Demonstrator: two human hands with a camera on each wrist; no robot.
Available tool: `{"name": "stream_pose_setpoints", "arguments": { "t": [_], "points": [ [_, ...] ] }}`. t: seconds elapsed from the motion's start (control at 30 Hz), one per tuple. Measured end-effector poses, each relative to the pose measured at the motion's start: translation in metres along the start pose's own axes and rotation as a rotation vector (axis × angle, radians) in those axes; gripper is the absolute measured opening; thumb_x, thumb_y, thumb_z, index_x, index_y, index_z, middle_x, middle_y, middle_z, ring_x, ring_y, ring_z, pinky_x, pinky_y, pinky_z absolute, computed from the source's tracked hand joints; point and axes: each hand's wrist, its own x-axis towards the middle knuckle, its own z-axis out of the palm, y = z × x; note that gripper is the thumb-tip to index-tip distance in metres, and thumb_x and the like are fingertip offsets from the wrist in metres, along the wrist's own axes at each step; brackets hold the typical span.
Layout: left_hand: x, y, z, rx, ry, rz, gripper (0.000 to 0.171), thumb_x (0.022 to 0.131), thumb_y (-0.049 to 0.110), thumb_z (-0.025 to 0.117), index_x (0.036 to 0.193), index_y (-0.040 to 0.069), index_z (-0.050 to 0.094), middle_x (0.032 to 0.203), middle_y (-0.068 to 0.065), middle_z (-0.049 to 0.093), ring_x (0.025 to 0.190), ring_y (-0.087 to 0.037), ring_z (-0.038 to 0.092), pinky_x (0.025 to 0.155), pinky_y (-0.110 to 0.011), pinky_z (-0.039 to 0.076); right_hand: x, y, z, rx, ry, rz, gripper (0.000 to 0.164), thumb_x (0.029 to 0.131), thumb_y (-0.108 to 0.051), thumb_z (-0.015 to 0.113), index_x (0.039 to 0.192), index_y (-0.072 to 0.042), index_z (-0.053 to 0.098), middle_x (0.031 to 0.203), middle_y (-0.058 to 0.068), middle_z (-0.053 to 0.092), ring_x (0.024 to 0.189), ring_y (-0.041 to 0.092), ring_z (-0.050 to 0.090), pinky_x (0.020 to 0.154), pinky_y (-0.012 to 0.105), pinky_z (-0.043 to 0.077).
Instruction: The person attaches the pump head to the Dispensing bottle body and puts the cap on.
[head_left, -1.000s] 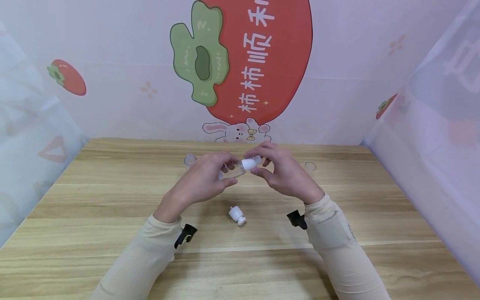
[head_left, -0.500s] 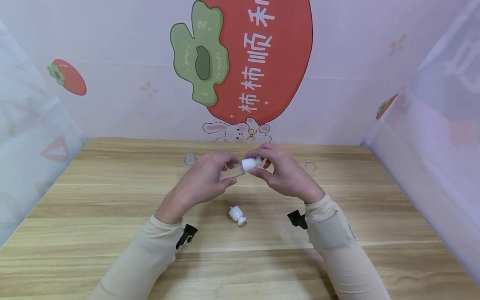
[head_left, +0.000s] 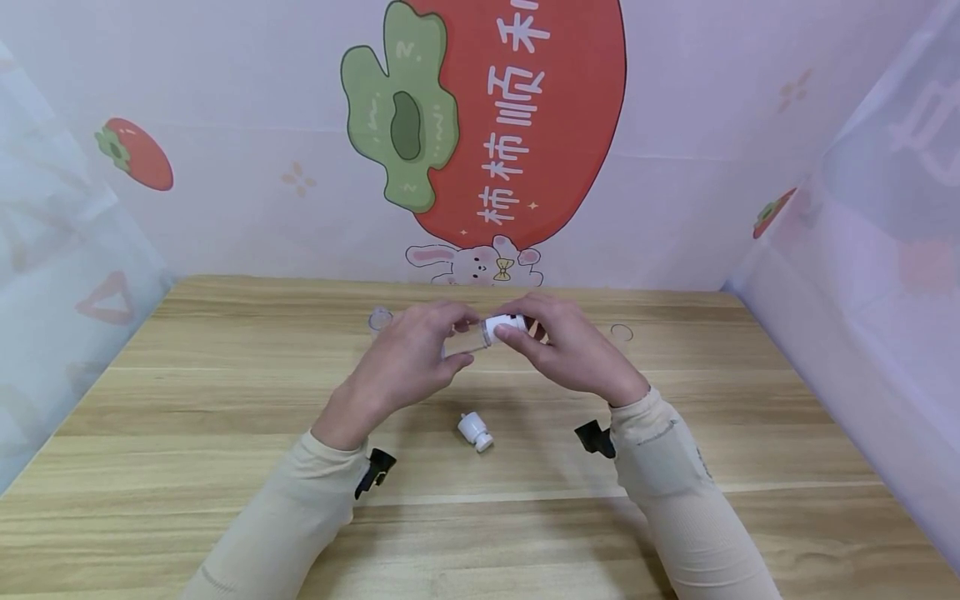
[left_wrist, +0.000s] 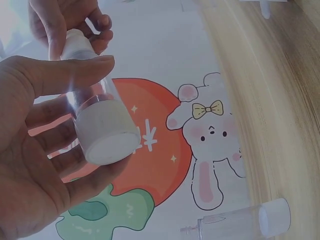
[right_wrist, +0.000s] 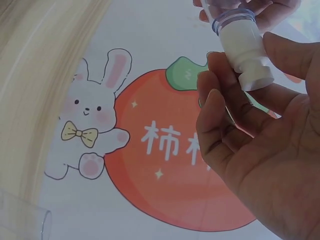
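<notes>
In the head view my left hand point(head_left: 408, 354) grips a clear bottle point(head_left: 465, 340) with a white base point(left_wrist: 111, 134), held tilted above the table. A white pump head point(head_left: 502, 327) sits at the bottle's neck end, and my right hand point(head_left: 566, 346) has thumb and fingers around it. The right wrist view shows this pump head's stepped nozzle point(right_wrist: 256, 76) between thumb and fingers, against a clear collar. A second white pump head point(head_left: 475, 431) lies on the table below the hands.
Another clear bottle point(left_wrist: 235, 222) with a white base is beyond my left hand, mostly hidden in the head view. A clear cap-like piece point(head_left: 621, 332) stands right of my right hand. A printed cloth backdrop point(head_left: 675, 167) borders the wooden table point(head_left: 225, 417).
My right thumb and fingers have shifted around the pump head, the thumb now lying across it. The left hand and bottle stay nearly in place.
</notes>
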Motion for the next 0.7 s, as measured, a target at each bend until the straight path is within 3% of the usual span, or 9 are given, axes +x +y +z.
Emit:
{"name": "stream_pose_setpoints", "arguments": {
  "t": [0.43,0.7],
  "points": [
    [-0.0013,0.0032,0.0003,0.042,0.026,0.011,0.043,0.079,0.009,0.088,0.119,0.006,0.071,0.111,-0.006,0.071,0.097,-0.022,0.068,0.082,-0.039,0.057,0.0019,0.0008,-0.0002,-0.003,-0.028,0.101,0.024,0.106,-0.031,0.054,0.1,-0.017,0.073,0.078,-0.001,0.058,0.07,0.02,0.053,0.06,0.035,0.046],
    [-0.0002,0.0033,-0.0002,0.044,0.037,0.02,0.043,0.079,0.008,0.088,0.119,0.006,0.071,0.109,-0.006,0.072,0.096,-0.022,0.068,0.081,-0.038,0.056,0.0001,-0.0007,-0.0022,0.017,-0.021,0.131,0.026,0.106,-0.034,0.054,0.11,-0.015,0.072,0.089,-0.002,0.064,0.076,0.023,0.057,0.063,0.037,0.049]
  ]
}}
